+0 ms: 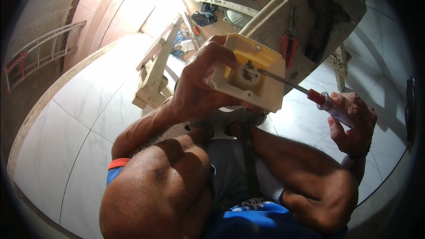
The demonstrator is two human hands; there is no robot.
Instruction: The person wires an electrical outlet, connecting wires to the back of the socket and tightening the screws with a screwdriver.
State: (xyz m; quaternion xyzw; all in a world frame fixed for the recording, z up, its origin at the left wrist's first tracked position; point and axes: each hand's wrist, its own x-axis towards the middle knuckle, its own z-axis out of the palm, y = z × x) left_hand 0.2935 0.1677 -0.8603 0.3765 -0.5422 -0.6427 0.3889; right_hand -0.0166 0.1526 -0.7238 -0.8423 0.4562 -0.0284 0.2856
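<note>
Fingers [212,57] of your left hand [199,84] grip the yellow switch box [261,68]; your right hand [352,121] clasps the screwdriver [310,93], tip in the box.

light: strong daylight from upper left | glare: white floor tiles [133,4] burn out there | shadows: forearms and lap dark, underexposed | blur: slight, centre sharp | distortion: fisheye bends edges, black vignette at the corners

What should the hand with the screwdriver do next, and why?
Probably turn it. The right hand holds the screwdriver with its tip already at the round middle of the cream box, which the left hand grips to steady it. A small twist looks like the natural next move.
</note>
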